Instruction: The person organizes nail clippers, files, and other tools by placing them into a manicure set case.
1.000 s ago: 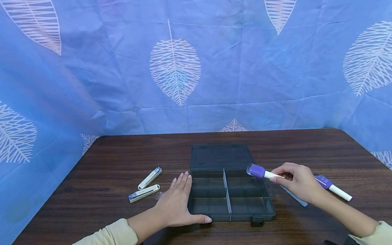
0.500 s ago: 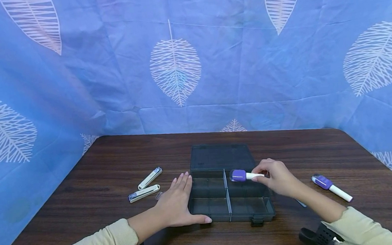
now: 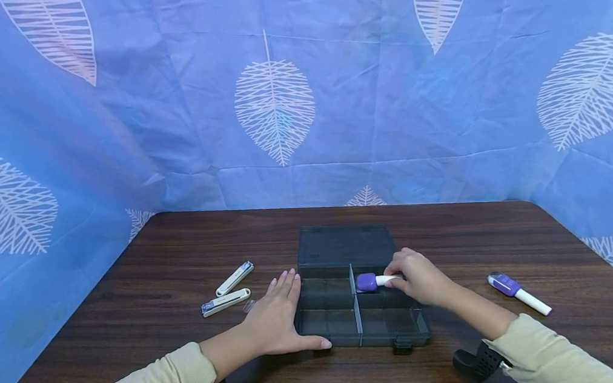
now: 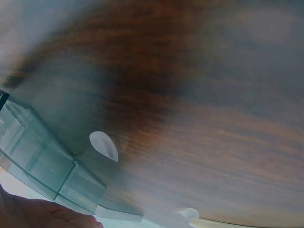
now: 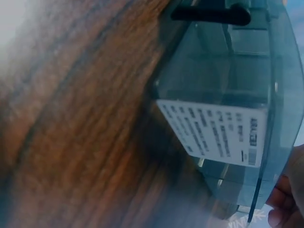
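Observation:
A dark see-through divided box (image 3: 326, 323) lies with its lid (image 3: 344, 244) folded back on the table. Its left side is touched by my left hand (image 3: 274, 325), whose fingers are straight and thumb lies along the front edge. Over the back right compartment, my right hand (image 3: 420, 279) pinches the white cap of a purple nail polish bottle (image 3: 367, 282). The bottle lies sideways, its purple end close to the grey divider (image 3: 357, 315); whether it touches the compartment floor I cannot tell. In the right wrist view, fingers (image 5: 283, 202) show behind the box wall.
Two white nail clippers (image 3: 234, 278) lie left of the box. Another purple nail polish bottle (image 3: 503, 284) with a white cap lies to the right. A small clear piece (image 4: 103, 145) sits beside the box in the left wrist view. A printed label (image 5: 216, 133) is on the box.
My right hand has moved left with the nail polish bottle, from beyond the box's right side into the back right compartment, and lower. My left hand has stayed still.

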Tool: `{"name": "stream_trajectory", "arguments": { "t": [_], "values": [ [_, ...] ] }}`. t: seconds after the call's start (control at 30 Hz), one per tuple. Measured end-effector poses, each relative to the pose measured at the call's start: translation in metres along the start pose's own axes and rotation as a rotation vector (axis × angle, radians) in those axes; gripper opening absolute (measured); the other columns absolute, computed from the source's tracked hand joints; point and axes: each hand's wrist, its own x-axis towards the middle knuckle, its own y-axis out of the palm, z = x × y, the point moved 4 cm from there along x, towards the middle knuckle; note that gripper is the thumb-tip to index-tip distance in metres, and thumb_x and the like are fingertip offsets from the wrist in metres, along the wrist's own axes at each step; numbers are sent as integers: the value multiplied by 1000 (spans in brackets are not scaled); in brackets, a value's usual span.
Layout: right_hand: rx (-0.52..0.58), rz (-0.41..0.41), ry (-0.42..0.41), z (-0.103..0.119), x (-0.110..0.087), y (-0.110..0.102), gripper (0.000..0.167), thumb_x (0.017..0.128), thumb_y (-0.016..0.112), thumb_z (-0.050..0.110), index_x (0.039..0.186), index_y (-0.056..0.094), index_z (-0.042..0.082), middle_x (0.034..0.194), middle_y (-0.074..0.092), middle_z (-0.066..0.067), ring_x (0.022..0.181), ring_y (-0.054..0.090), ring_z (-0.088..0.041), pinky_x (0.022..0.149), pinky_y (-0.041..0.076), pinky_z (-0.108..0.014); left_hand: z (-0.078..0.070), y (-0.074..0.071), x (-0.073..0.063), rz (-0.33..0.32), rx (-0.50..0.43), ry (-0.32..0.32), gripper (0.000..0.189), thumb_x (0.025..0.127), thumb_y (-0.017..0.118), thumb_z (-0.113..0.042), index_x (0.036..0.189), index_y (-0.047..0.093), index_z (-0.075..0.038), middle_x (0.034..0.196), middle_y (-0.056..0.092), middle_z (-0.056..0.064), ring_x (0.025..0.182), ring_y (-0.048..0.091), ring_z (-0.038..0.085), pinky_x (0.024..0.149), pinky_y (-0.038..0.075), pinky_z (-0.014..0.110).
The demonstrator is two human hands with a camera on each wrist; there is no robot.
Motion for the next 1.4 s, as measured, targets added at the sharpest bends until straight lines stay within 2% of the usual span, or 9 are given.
{"name": "stream_trajectory", "arguments": {
  "t": [0.27, 0.43, 0.7, 1.0, 1.13, 1.4],
  "values": [
    [-215, 7, -31, 4, 6, 2, 5, 74, 75, 13, 75, 74, 9, 68, 65, 3, 62, 38, -6, 52, 35, -20, -1, -1, 0, 2, 5, 0, 115, 69, 53, -78, 145, 24, 3, 152, 22, 20, 142, 20, 33, 114, 24, 44],
    [-275, -22, -55, 5, 7, 4, 4, 73, 77, 12, 72, 74, 10, 67, 67, 3, 60, 38, -7, 54, 35, -23, -2, -3, 0, 5, -2, 3, 115, 69, 54, -77, 145, 23, 3, 152, 21, 20, 142, 20, 33, 114, 24, 44],
    [-217, -91, -41, 5, 0, -5, 9, 73, 75, 8, 82, 74, 7, 77, 69, -2, 69, 50, -12, 58, 43, -27, -3, -3, 1, 4, -15, 4, 115, 69, 55, -76, 145, 22, 3, 153, 20, 20, 142, 19, 33, 114, 23, 45],
    [-80, -299, -42, 4, -16, -24, 13, 72, 76, 5, 84, 73, 7, 80, 68, -1, 73, 54, -13, 58, 48, -26, -3, -3, 1, 11, -8, 3, 115, 69, 55, -77, 145, 22, 3, 153, 21, 20, 142, 19, 32, 114, 23, 45],
    [-69, -368, -54, 3, -25, -32, 18, 69, 78, 6, 86, 72, 6, 82, 69, -2, 76, 56, -16, 58, 49, -27, -2, -3, 0, 10, -6, 3, 115, 69, 55, -76, 145, 22, 3, 153, 21, 20, 142, 19, 32, 114, 23, 45],
    [-70, -423, -8, -5, -41, -39, 24, 66, 79, 5, 88, 72, 6, 83, 69, -4, 76, 55, -18, 56, 47, -28, -2, -3, -1, 14, -8, -1, 114, 69, 55, -76, 145, 22, 3, 153, 21, 20, 142, 20, 32, 114, 23, 44]
  ]
}}
